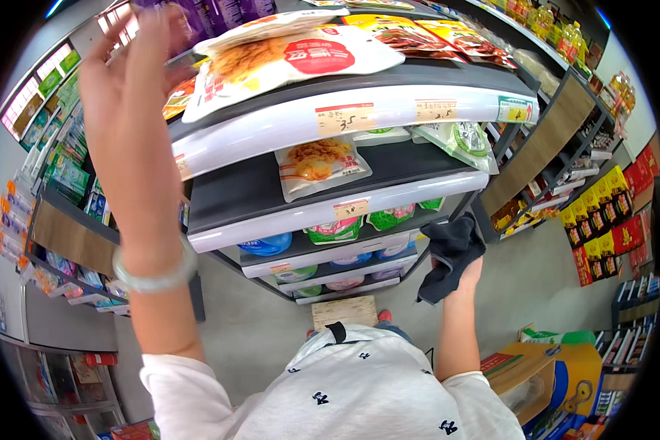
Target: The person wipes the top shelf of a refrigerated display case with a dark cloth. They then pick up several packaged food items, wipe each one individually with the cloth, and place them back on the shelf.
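Observation:
My left hand (137, 71) is raised at the upper left, blurred, with its fingers spread beside the top shelf and nothing seen in it. Just right of it lies a large white food packet (286, 60) with a red patch, another packet partly over it. My right hand (467, 272) grips a dark cloth (452, 256), which hangs right of the shelf unit's lower end. One fried-food packet (324, 165) lies on the second shelf (236, 192). Green and white bags (462, 143) lean over that shelf's right edge.
Yellow and red packets (412, 36) and purple packages (220, 16) fill more of the top shelf. Bagged goods (335, 231) sit on the lower shelves. A wooden board (344, 312) is by my feet. Stocked racks stand on both sides, and a cardboard box (522, 379) is at the lower right.

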A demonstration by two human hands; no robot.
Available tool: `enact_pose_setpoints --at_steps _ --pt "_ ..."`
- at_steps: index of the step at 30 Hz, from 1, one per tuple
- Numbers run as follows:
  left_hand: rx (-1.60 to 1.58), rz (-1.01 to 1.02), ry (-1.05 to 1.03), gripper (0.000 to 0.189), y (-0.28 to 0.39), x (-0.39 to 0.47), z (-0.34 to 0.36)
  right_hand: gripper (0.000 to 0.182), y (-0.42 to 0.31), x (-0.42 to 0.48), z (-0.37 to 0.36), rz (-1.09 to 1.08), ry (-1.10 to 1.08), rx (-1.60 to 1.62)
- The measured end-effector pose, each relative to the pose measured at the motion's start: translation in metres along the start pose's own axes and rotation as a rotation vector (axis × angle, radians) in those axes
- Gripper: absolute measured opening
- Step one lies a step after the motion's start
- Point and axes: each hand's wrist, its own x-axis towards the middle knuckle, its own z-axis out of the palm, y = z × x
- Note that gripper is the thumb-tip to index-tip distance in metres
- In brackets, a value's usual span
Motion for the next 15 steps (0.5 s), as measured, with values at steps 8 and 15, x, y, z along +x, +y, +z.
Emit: enact_pose_setpoints --at_steps 8,15 --pt "0.32 -0.601 -0.569 0.031 -0.093 -0.105 0.013 0.02 -0.006 -0.02 0.005 0.091 -0.123 0.076" --pt "0.401 -1.008 -0.538 0.032 -0.204 -0.063 0.008 0.032 0.009 -0.017 -0.019 0.207 -0.378 0.162"
